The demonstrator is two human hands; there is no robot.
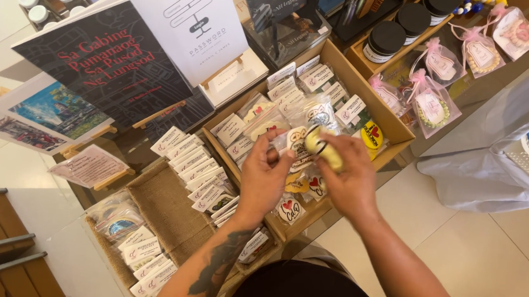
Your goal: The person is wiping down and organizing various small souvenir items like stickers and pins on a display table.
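My left hand [263, 178] and my right hand [347, 174] are together over a shallow wooden tray [398, 129] filled with several small packets in clear sleeves. Between them they hold one clear sleeve with a yellow round sticker [320, 148]: the right hand's fingers wrap its right side, the left hand pinches its left edge. Below the hands lie heart-printed stickers [289, 210] in the same tray. My left forearm carries a dark tattoo.
A burlap-lined tray [165, 207] of white-carded packets sits at left. Books on small wooden easels [111, 61] stand behind. Black-lidded jars [386, 39] and pink pouches with bead bracelets [431, 108] lie at upper right. A white cloth-covered basket [516, 149] stands right on the tiled floor.
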